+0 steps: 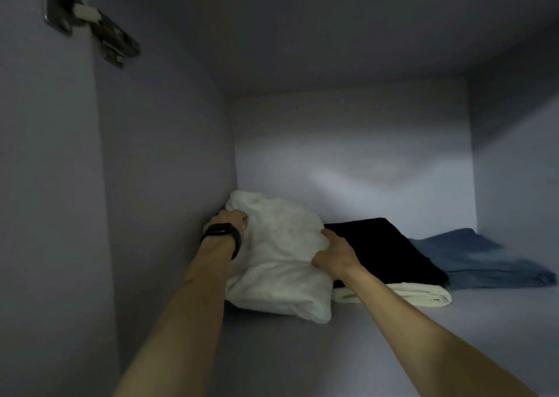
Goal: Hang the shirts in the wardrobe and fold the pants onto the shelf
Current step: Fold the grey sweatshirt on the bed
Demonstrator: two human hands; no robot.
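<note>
A folded white pair of pants [278, 263] lies on the wardrobe shelf [393, 351], pushed into the back left corner. My left hand [231, 216], with a black watch on its wrist, grips the bundle's far left edge. My right hand [334, 253] holds its right side, thumb on top and fingers tucked under the cloth. Right of it sits a folded black pair [384, 245] on top of a cream one [417, 295]. A folded blue jeans pair [484, 260] lies further right.
The compartment is boxed in by a left wall [166, 185], a back wall [348, 160] and a ceiling panel above. A metal door hinge [99, 30] is fixed at the upper left. Bare shelf surface shows in front of the clothes.
</note>
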